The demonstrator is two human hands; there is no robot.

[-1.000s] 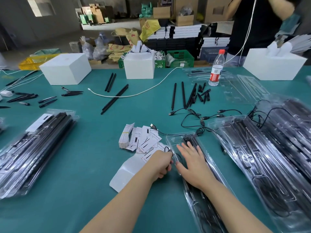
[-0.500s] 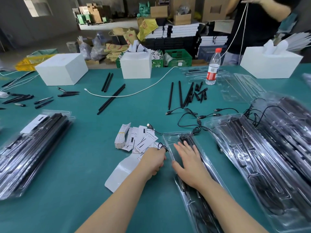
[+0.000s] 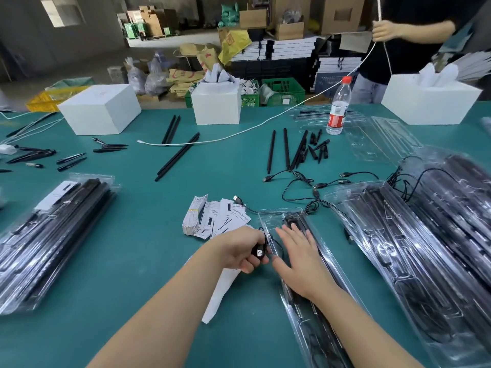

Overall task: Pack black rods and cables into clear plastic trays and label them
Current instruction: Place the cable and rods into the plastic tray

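The tray in hand (image 3: pixel 313 301) is a clear plastic tray lying lengthwise on the green bench (image 3: pixel 148 251), directly in front of the person. Black rods (image 3: pixel 305 227) already sit in its channel. The right hand (image 3: pixel 300 264) lies flat on the tray with fingers straight, pressing the contents down and grasping nothing. The left hand (image 3: pixel 239 249) is at the tray's left edge, its fingers curled round a small black inline controller (image 3: pixel 259 252) on a thin cable. The cable is judged not yet seated, so this tray is part-filled. No label is visible on it.

Just beyond the left hand lies a loose pile of printed labels (image 3: pixel 212 220), with a white backing sheet (image 3: pixel 220 293) running under the left forearm.

Completed work is stacked on both sides. A stack of filled trays (image 3: pixel 50 235) sits at the left of the bench, and its top tray carries a white label. A larger, overlapping stack of filled trays (image 3: pixel 425 261) sits at the right; whether those carry labels cannot be told.

Remaining stock lies farther out. Loose cables with USB plugs (image 3: pixel 313 184) lie beyond the tray, loose rods and short black pieces (image 3: pixel 297 152) beyond those, and another pair of long rods (image 3: pixel 178 156) nearer the centre. Empty clear trays (image 3: pixel 377 139) lie near a water bottle (image 3: pixel 338 107). By judgement, the task is well advanced, yet several more trays remain to be filled and labelled.
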